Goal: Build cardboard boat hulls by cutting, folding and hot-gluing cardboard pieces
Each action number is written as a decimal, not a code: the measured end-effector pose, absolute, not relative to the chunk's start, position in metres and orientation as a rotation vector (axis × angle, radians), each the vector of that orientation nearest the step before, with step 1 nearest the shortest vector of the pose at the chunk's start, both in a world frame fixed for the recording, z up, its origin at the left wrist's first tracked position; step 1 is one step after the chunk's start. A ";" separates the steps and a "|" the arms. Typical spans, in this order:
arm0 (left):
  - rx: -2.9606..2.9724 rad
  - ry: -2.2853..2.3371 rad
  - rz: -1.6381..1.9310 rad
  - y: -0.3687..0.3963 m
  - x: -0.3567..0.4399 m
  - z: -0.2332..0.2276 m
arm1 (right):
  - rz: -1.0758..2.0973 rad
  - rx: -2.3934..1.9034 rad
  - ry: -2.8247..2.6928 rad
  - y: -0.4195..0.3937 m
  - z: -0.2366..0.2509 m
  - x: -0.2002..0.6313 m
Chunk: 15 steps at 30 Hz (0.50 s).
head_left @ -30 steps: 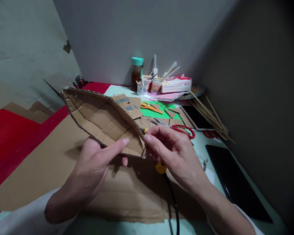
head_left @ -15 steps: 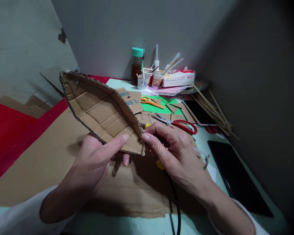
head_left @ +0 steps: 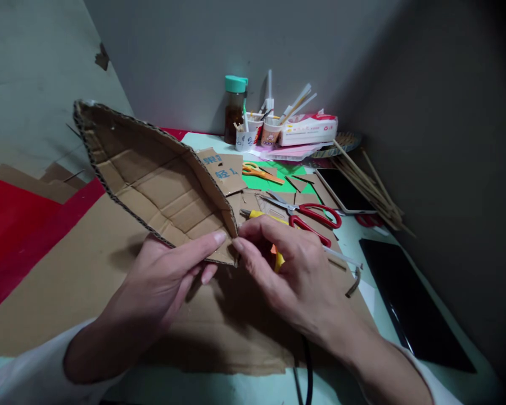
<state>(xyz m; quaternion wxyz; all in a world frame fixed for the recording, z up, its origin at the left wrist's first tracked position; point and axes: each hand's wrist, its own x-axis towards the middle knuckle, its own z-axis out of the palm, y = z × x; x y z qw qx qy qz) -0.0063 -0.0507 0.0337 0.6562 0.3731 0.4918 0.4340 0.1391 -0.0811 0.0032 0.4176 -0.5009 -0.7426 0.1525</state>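
Note:
A boat-shaped cardboard shell (head_left: 152,180) with corrugated edges is held up over the table, its far tip pointing up and left. My left hand (head_left: 164,287) supports its near side from below, index finger along the edge. My right hand (head_left: 290,270) pinches the near pointed end of the shell, fingertips meeting the left index finger. Under my right hand lies a yellow glue gun (head_left: 261,216) with a black cord (head_left: 306,374) running toward me.
A big flat cardboard sheet (head_left: 67,281) covers the table over red paper (head_left: 8,225). Red scissors (head_left: 316,216), orange scissors (head_left: 259,171), cardboard scraps, a green sheet (head_left: 274,183), a phone (head_left: 346,191), wooden sticks (head_left: 371,185), a black tablet (head_left: 409,304), cups, a bottle (head_left: 235,115) and a tissue pack (head_left: 307,129) stand behind and right.
The cardboard shell has tilted, its far tip rising up and to the left. Both hands have shifted slightly left with its near end. The glue gun shows more.

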 end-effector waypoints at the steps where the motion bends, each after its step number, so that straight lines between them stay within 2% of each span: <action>1: 0.869 1.130 0.947 -0.050 -0.007 0.032 | 0.351 -1.257 -1.876 -0.082 0.002 0.138; 6: 0.932 1.198 0.891 -0.050 -0.011 0.026 | 0.284 -1.234 -1.915 -0.083 0.000 0.135; 15: 1.015 1.122 0.935 -0.052 -0.017 0.008 | 0.367 -1.317 -1.774 -0.084 -0.005 0.129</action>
